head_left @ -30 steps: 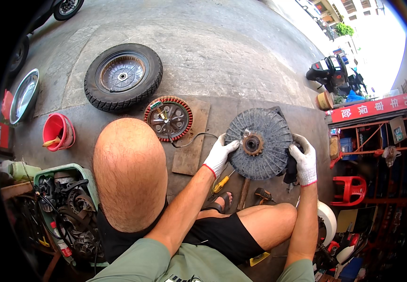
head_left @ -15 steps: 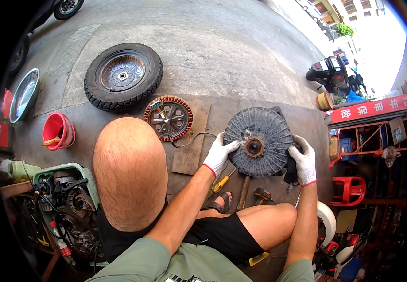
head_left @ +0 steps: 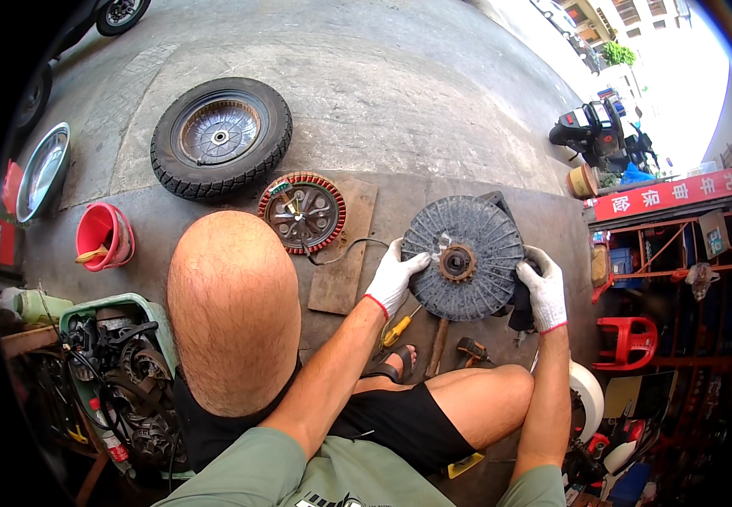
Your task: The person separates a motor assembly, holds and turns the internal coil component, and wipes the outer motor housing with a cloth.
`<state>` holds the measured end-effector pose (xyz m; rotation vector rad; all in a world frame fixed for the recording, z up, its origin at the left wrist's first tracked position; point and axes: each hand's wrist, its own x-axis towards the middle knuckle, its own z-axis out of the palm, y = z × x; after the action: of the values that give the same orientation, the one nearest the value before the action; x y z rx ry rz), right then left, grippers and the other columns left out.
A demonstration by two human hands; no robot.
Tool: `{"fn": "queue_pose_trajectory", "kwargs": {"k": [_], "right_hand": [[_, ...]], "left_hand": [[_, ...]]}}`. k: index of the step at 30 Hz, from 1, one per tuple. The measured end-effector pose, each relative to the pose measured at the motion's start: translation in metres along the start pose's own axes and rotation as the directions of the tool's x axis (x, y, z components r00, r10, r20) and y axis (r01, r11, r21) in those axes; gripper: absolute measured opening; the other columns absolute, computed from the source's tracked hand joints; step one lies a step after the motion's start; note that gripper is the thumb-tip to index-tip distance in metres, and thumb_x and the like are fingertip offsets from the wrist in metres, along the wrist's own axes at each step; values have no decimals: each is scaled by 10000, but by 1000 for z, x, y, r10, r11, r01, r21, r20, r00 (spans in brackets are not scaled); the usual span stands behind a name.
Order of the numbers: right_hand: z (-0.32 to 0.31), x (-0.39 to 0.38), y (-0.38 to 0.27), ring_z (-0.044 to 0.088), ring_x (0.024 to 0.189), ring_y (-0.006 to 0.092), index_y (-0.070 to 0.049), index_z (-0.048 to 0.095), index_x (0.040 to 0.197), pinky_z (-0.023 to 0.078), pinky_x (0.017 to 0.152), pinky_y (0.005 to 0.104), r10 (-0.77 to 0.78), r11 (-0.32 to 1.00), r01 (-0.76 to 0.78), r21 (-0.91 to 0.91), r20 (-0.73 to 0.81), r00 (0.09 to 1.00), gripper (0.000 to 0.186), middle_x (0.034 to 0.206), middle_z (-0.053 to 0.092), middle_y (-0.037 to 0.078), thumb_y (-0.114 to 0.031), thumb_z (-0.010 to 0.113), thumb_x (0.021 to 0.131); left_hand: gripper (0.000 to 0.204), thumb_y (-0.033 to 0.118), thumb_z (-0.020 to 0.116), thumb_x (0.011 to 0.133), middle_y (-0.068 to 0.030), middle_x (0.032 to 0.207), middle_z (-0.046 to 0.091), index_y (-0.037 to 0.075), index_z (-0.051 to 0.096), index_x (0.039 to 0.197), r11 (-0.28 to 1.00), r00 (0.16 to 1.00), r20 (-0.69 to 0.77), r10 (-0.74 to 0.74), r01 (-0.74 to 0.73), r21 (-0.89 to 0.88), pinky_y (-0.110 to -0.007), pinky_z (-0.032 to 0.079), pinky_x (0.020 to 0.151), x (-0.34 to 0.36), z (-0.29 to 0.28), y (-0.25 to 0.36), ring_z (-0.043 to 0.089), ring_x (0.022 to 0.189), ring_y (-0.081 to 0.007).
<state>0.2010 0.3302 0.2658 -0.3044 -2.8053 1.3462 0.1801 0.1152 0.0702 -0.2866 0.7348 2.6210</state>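
Note:
A round, ribbed, grey motor cover (head_left: 488, 245) with a rusty hub at its middle is held between my gloved hands. My left hand (head_left: 394, 277) is closed on its left rim, the thumb lying over the face. On the opposite rim my right hand (head_left: 545, 290) grips it, its fingers partly hidden behind. Both gloves are white knit with red cuffs. Beneath the cover, a dark block shows at the edges. Left of it, a motor stator (head_left: 302, 213) with red-copper windings rests partly on a wooden board (head_left: 340, 283), its cable trailing toward the cover.
A wheel with tyre (head_left: 274, 152) lies beyond the stator. Near my foot are a yellow-handled screwdriver (head_left: 397, 331), a wooden handle (head_left: 438, 346) and a power drill (head_left: 474, 349). Leftward stand a red bucket (head_left: 126, 253) and a green bin (head_left: 163, 325) of parts. A red stool (head_left: 628, 342) is at right.
The motor cover has shifted very slightly left and down, its face tilting a little. Both hands keep their hold, the right one moving slightly with it.

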Motion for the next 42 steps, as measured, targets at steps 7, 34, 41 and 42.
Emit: {"fn": "queue_pose_trajectory", "kwargs": {"k": [7, 34, 41, 42], "right_hand": [[-1, 0, 2, 621, 945, 144, 87, 613, 1233, 506, 888, 290, 15, 1000, -15, 9, 3, 1000, 395, 1064, 685, 102, -55, 657, 867], [-1, 0, 1, 621, 959, 143, 91, 603, 1237, 497, 899, 286, 36, 999, -36, 17, 32, 999, 396, 1098, 680, 108, -82, 644, 883], [0, -1, 1, 617, 962, 145, 95, 601, 1238, 492, 904, 286, 52, 998, -53, 31, 38, 998, 399, 1098, 679, 112, -85, 645, 884], [0, -1, 1, 617, 961, 145, 95, 601, 1238, 492, 903, 285, 51, 998, -52, 30, 37, 998, 400, 1097, 679, 113, -85, 645, 884]], "left_hand": [[759, 59, 716, 881, -205, 1325, 558, -69, 278, 1488, 1000, 1000, -8, -22, 22, -1, -392, 507, 1003, -3, 3, 3, 602, 1165, -262], [749, 69, 717, 880, -220, 1320, 566, -111, 282, 1463, 998, 998, -15, -59, 59, -2, -370, 485, 1024, -4, 3, 3, 600, 1160, -252], [744, 68, 719, 875, -217, 1311, 572, -118, 292, 1455, 999, 999, -21, -38, 38, 14, -364, 485, 1023, -4, 3, 3, 602, 1153, -246], [741, 68, 721, 874, -217, 1307, 574, -118, 296, 1453, 999, 999, -21, -33, 33, 16, -365, 486, 1022, -4, 3, 3, 602, 1150, -245]]}}
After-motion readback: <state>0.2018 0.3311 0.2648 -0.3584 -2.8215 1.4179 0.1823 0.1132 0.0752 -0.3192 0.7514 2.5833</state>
